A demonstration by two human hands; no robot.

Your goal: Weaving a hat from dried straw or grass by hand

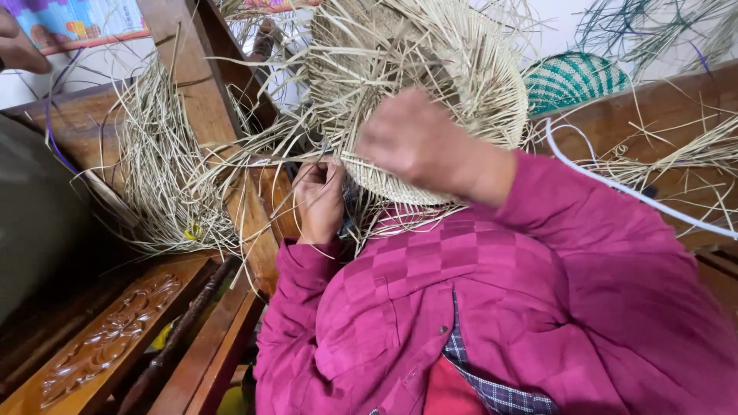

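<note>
Left grip (pixel 319 201) is pinched on straw strands (pixel 231 154) beside the basket (pixel 430 92). Right grip (pixel 411 138) presses the basket's rim, fingers hidden; its closure can't be told.

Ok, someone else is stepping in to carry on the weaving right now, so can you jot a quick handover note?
Left hand: pinching strands at the lower rim of the straw basket.
Right hand: pressed on the basket's woven wall, steadying it.
Loose straw lies on the wooden bench; a green-and-white basket sits behind.
Done: base and wall woven.
Left: strand ends at the rim stick out unwoven.
</note>
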